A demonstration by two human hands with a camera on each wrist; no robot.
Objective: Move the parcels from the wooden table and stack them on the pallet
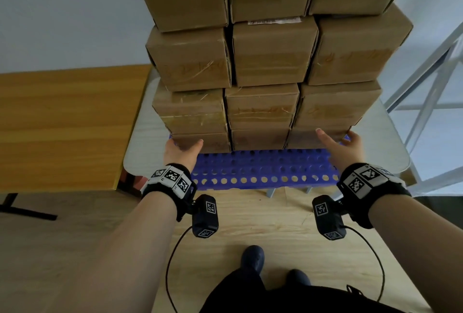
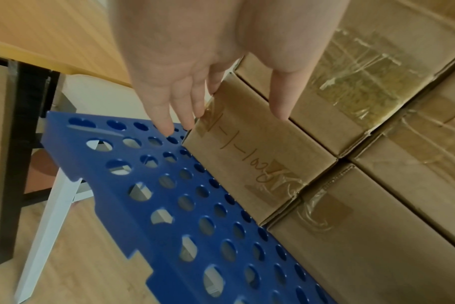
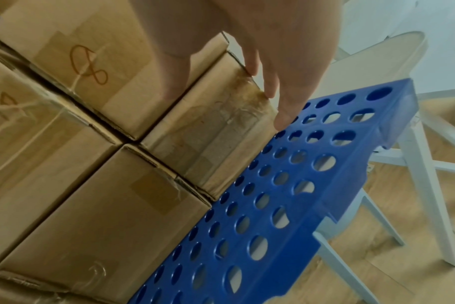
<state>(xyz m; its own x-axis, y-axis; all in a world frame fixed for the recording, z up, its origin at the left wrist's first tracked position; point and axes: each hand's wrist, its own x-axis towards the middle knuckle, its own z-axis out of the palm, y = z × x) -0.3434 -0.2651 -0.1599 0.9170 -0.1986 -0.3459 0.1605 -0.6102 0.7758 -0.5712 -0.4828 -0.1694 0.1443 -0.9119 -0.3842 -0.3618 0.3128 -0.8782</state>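
The parcels stand on the blue pallet in a wall three wide and at least four layers high; the top goes out of the head view. The columns are not straight. The upper layers seem to lean toward the person, though the wide lens may add to this, and gaps show between neighbouring boxes. A strip of the pallet in front of the stack is bare.

The left hand is at the outer corner of the bottom-left parcel, its fingers straight and spread, the thumb lying against the front face. The right hand mirrors it at the bottom-right parcel. Neither hand holds anything; whether the fingertips truly press on the cardboard I cannot tell.

The wooden surface at the left shows no parcel in the part that is visible, so I judge the work almost done, with only squaring left.

The risk is in the height. A hard push on the bottom row could shift the base under the loose upper boxes and bring them down forward. The pallet rests on a light surface with thin white legs, which may rock.
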